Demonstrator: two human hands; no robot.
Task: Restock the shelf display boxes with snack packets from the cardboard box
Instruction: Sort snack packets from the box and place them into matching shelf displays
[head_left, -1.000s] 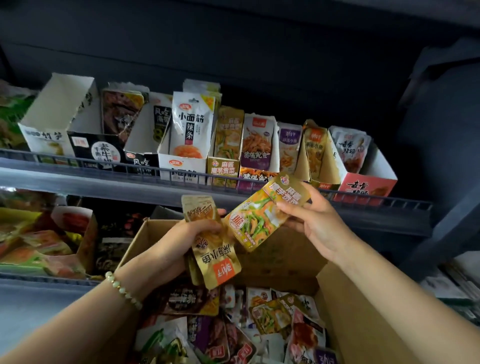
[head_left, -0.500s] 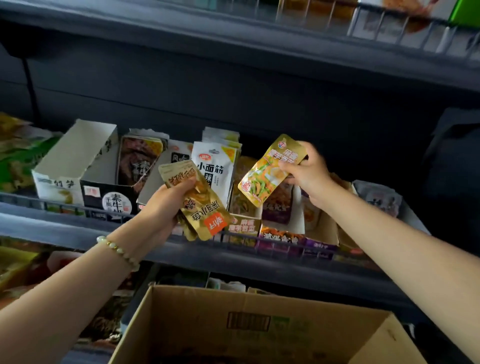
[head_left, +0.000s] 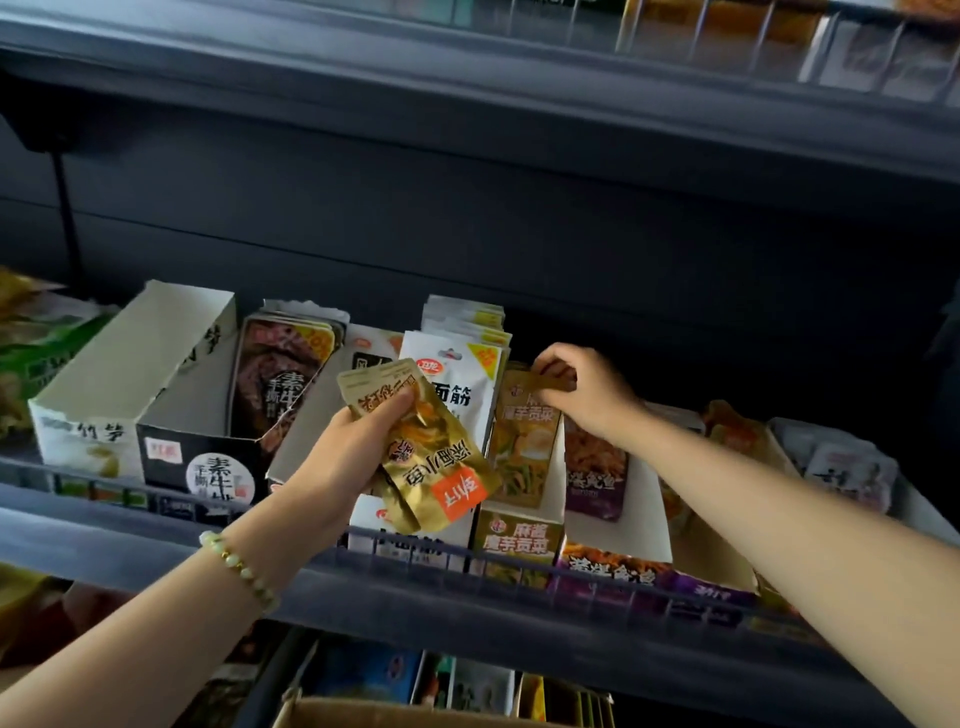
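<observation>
My left hand (head_left: 347, 451) grips a small stack of gold snack packets (head_left: 426, 462) with an orange label, held in front of the shelf's display boxes. My right hand (head_left: 582, 392) pinches the top edge of a gold and green packet (head_left: 522, 452) that stands inside its matching gold display box (head_left: 517, 540). Only the top edge of the cardboard box (head_left: 332, 713) shows at the bottom of the view.
A row of display boxes fills the shelf: a white open box (head_left: 124, 374) at left, a black box (head_left: 208, 457), a white packet stack (head_left: 452, 384), a purple box (head_left: 618, 566). A wire rail (head_left: 519, 564) fronts the shelf. Another shelf (head_left: 467, 67) hangs above.
My right hand moved down and lowered the gold and green packet into the gold display box. My left hand stayed roughly in place with its packets. The view tilted up, so less of the cardboard box shows.
</observation>
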